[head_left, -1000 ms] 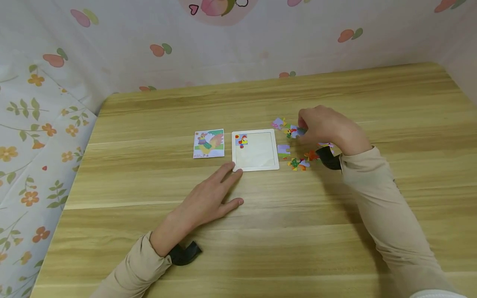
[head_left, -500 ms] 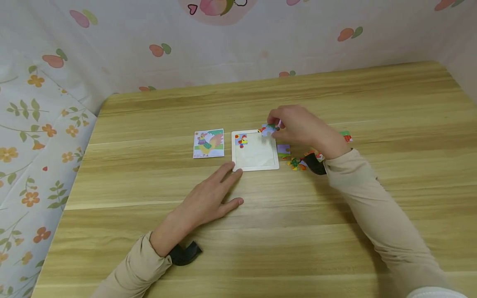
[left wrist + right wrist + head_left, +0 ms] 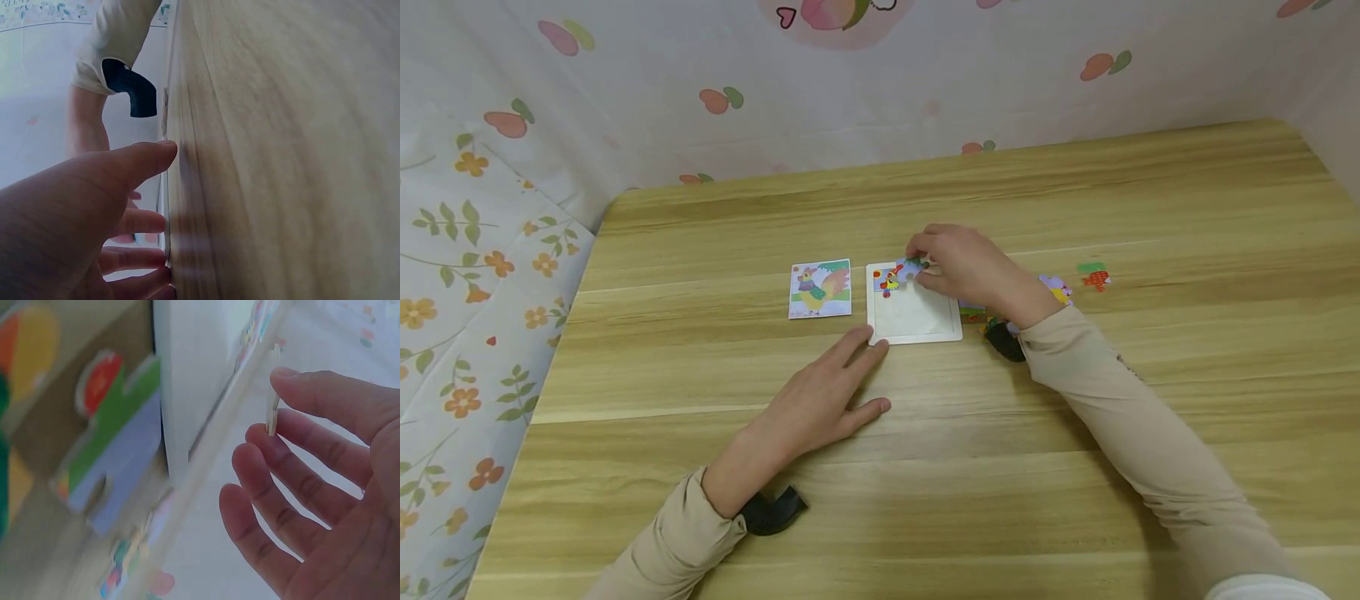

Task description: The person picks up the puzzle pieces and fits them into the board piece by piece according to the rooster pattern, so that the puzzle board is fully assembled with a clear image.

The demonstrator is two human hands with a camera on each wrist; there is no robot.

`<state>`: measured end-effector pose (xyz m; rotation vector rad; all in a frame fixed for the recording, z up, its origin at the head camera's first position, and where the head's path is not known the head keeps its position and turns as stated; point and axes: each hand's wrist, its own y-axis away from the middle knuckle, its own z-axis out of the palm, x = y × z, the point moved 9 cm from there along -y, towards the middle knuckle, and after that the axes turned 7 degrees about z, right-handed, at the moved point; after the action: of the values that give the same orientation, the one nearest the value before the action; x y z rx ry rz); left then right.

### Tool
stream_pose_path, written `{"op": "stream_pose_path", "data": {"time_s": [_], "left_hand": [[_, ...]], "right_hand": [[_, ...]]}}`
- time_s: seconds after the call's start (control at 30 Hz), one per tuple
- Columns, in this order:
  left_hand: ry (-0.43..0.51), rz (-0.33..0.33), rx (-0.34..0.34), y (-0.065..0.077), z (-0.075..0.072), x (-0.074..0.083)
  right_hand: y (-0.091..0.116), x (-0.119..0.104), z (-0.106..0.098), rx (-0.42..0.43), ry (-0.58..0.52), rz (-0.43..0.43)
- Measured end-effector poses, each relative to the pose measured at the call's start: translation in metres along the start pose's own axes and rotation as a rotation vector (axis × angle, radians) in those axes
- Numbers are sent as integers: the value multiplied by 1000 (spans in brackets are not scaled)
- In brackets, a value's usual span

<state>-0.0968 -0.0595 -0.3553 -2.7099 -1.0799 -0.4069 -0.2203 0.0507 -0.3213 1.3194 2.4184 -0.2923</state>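
Observation:
My right hand (image 3: 966, 262) pinches a jigsaw puzzle piece (image 3: 910, 268) between thumb and fingertips, over the top of a white puzzle tray (image 3: 917, 339). In the right wrist view that piece (image 3: 273, 394) shows edge-on. One placed piece (image 3: 885, 281), with a sun and a rooster's head, sits in the tray's upper left corner; the held piece is just right of it. My left hand (image 3: 820, 400) lies with fingers extended, its fingertips at the tray's lower left corner. The left wrist view shows the thumb (image 3: 147, 159) and fingers along the table surface.
Left of the tray lies a rooster picture card (image 3: 820, 288). Loose pieces lie to the right, including a red and green one (image 3: 1095, 276) and a purple and yellow one (image 3: 1056, 289). Others are partly hidden beneath the right wrist. A patterned cloth (image 3: 1000, 75) hangs behind the table.
My right hand has picked a puzzle piece from the loose ones on the right and carried it left over the tray, beside the corner piece. My left hand has stayed in place.

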Motion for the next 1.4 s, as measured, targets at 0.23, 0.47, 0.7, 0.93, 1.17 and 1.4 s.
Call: {"op": "stream_pose_path", "data": {"time_s": [0.23,0.47,0.7,0.93,1.17,1.4], "left_hand": [[-8,-1,-5,0,1,0],[-15,15,5,-1,0,0],[-34,23,2,-1,-1,1],[-34,17,-5,-1,0,0],[-35,13,-13,-1,1,0],[-38,19,-12,-1,1,0]], "right_hand": [[-3,-1,8,-14,38,27],[-4,1,11,-15,32,22],[-4,1,12,-10,39,14],[-5,2,15,-21,63,26],[-5,2,17,-21,53,41],[-6,5,21,-21,33,51]]}}
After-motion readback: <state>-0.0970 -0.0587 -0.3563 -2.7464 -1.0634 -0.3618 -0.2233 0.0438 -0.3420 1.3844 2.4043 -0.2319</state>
